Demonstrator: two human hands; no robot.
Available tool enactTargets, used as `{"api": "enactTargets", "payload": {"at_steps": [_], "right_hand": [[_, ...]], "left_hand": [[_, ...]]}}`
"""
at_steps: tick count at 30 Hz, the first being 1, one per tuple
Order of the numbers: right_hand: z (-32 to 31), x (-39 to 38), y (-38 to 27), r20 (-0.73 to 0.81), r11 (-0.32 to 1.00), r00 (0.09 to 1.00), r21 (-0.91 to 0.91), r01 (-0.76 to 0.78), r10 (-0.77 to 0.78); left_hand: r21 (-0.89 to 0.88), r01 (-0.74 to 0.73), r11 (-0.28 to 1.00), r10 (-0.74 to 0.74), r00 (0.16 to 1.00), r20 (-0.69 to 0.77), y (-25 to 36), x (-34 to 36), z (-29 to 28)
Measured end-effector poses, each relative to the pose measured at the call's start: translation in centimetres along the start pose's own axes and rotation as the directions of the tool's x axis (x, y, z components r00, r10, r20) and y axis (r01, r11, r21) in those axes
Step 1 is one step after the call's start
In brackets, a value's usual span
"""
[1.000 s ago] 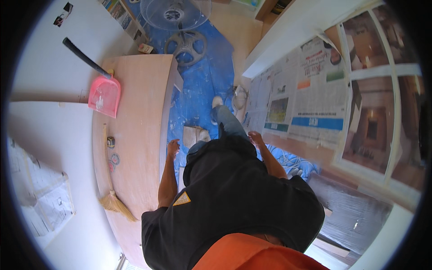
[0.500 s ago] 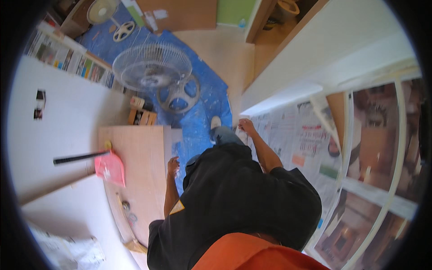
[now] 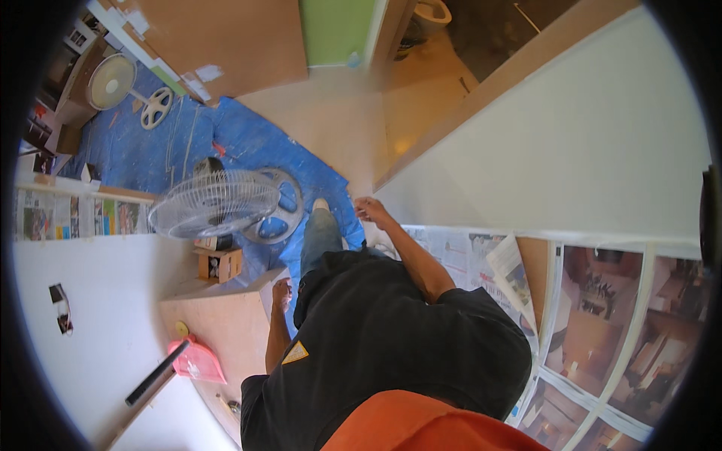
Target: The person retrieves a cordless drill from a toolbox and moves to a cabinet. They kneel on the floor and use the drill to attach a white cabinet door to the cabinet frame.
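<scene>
My left hand (image 3: 282, 292) hangs low at my side, beside the edge of a pale wooden door panel (image 3: 226, 312). Its fingers are curled in, and nothing shows in them. My right hand (image 3: 369, 210) is held out ahead of me, nearest the corner of a white wall (image 3: 541, 143). Its fingers are loosely bent and slightly apart, with nothing visible in them. A foot in a light shoe (image 3: 321, 204) is on the blue sheet (image 3: 226, 131) that covers the floor.
Ahead on the left stands a wire-caged fan (image 3: 218, 201) with a round base; a second fan (image 3: 113, 81) is farther back. A cardboard box (image 3: 219, 264), a pink dustpan (image 3: 199, 361) and newspaper sheets (image 3: 451, 252) lie along the sides. A doorway (image 3: 444, 83) opens ahead right.
I have moved forward and my view has turned. The standing fan, the box and the dustpan now sit lower in view, and more of the doorway shows. My left fingers look more curled.
</scene>
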State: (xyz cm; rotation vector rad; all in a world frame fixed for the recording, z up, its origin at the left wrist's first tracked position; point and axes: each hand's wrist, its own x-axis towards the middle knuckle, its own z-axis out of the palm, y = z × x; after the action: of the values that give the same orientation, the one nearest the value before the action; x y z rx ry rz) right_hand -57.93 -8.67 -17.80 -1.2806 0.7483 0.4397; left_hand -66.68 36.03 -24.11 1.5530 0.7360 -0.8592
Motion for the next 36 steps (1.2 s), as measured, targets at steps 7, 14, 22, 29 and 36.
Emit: {"api": "enactTargets", "payload": {"at_steps": [7,14,22,29,36], "right_hand": [[-0.3,8.7,-9.9,0.006,0.985,1.000,0.171,0.014,-0.015],[0.0,22.1,-23.8,-0.004,0.988,0.991,-0.076,0.131,-0.132],[-6.1,29.5,-29.6,-0.099,0.971,0.979,-0.181,0.157,-0.176],[-12.5,31.3,-26.0,-0.128,0.997,0.990,-0.054,-0.062,0.055],[-15.3,35.1,-30.3,-0.031,0.986,0.986,-0.033,-0.166,0.165]], "left_hand": [[0.525,-0.499,0.689,0.479,0.858,0.187,1.5,8.6,4.2],[0.384,-0.265,0.885,0.203,0.960,0.195,17.9,17.3,8.2],[0.222,-0.226,0.949,0.185,0.964,0.190,40.6,26.7,14.4],[0.207,-0.285,0.936,0.238,0.945,0.223,45.5,29.2,16.2],[0.120,-0.189,0.975,0.190,0.982,0.006,29.9,23.6,19.7]]}}
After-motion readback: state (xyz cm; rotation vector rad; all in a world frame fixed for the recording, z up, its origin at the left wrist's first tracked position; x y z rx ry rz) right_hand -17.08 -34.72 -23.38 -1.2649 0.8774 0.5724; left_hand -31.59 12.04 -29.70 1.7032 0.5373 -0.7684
